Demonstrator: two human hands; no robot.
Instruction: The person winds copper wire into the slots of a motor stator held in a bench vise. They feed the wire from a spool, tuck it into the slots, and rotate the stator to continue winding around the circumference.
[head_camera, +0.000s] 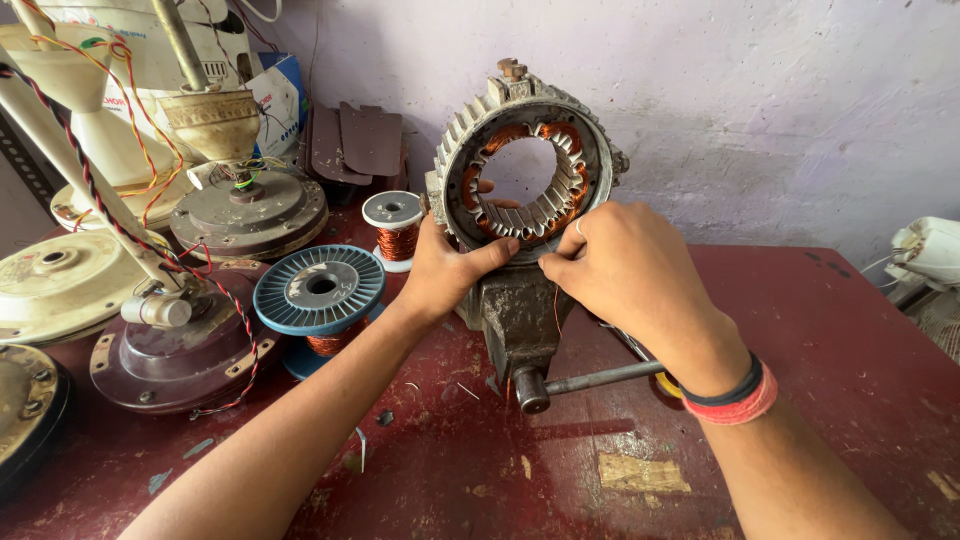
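With your left hand gripping the vise-clamped motor stator at frame center, keep your right hand pinched on the thin copper wire, feeding it taut into the slots.

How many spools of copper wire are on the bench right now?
2. A small white-capped spool stands just left of the left hand, beside the clamped stator. A larger blue-flanged spool sits in front of it. Others may be hidden behind the fan parts.
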